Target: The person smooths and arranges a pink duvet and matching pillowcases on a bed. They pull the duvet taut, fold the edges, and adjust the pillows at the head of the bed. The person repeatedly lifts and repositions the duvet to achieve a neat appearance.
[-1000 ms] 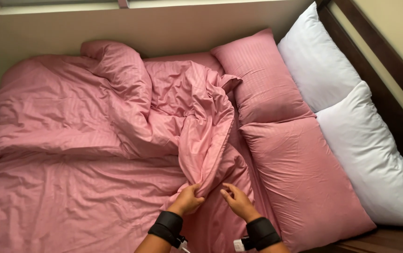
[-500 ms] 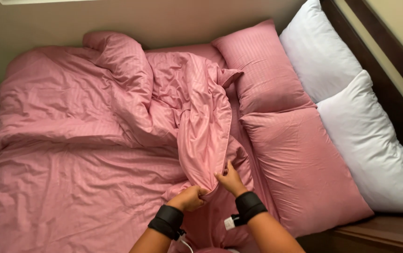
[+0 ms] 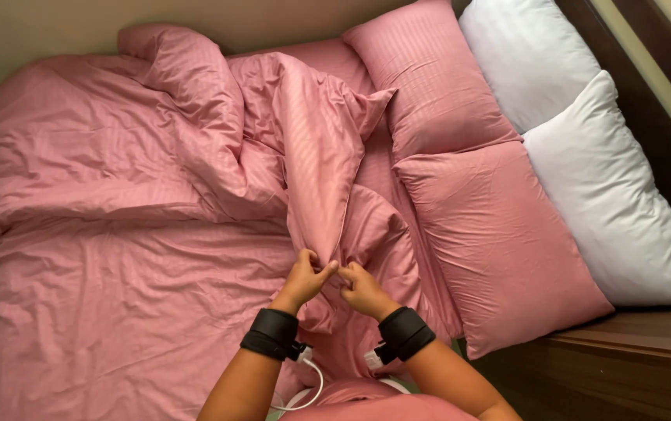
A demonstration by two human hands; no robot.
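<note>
A crumpled pink striped duvet covers the bed, with a long bunched fold running toward me. My left hand and my right hand meet at the near end of that fold, each pinching the pink fabric between fingers and thumb. Both wrists wear black bands, with a white cable hanging below them. Part of the fabric drapes over my lap at the bottom edge.
Two pink pillows lie to the right of the fold, and two white pillows sit beyond them against a dark wooden headboard. A dark wooden bed frame ledge shows at lower right. A beige wall runs along the far side.
Both hands have come together and closed on the end of the fold. The view has shifted so the bed sits lower and closer.
</note>
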